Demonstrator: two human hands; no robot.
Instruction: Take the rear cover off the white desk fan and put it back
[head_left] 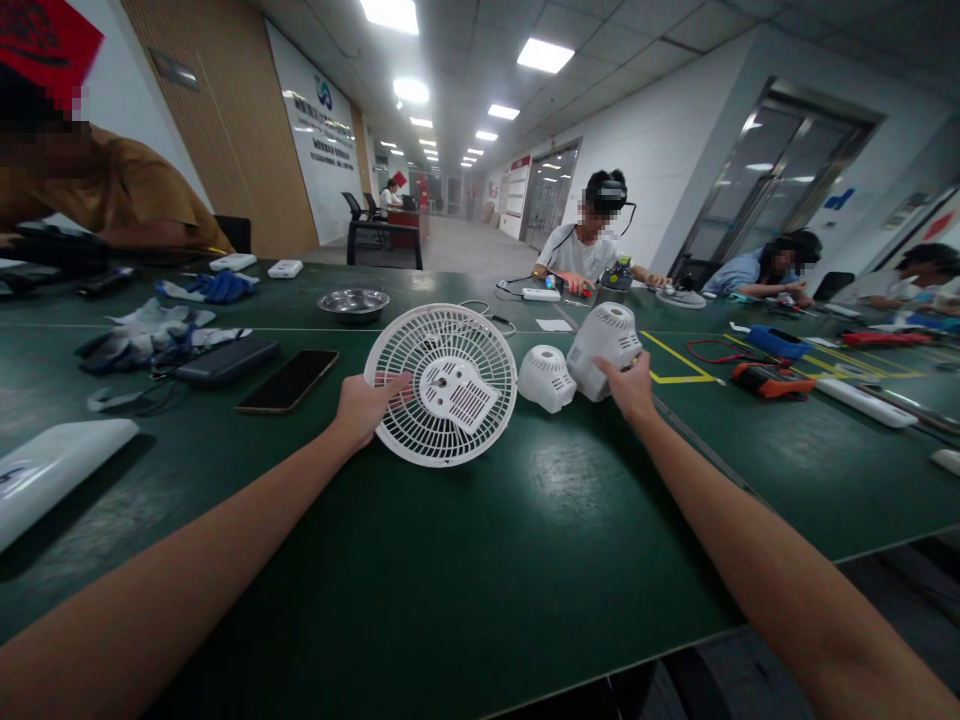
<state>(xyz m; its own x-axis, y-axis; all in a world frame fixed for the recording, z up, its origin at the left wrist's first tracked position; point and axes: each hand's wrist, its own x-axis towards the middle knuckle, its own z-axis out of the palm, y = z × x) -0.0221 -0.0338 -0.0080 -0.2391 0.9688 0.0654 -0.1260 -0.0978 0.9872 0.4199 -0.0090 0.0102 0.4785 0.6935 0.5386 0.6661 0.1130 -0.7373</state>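
My left hand (366, 408) grips the left rim of a round white fan grille (397, 428), fingers closed over its bars. The grille is tilted up, showing a slotted plate at its centre. On the right, my right hand (630, 385) is closed on a white vented motor housing (606, 345), holding its right lower side. A second, smaller white vented housing (547, 378) stands on the table between the grille and the held one. Behind the grille a thin white cable (504, 322) curls on the table.
On the green table (480, 580) are a phone (289, 381), a dark power bank (229, 361), gloves (150, 335) and a metal bowl (354, 304). Right lie a multimeter (772, 381) and a white power strip (864, 402). A co-worker (581, 250) sits opposite; others work at both sides.
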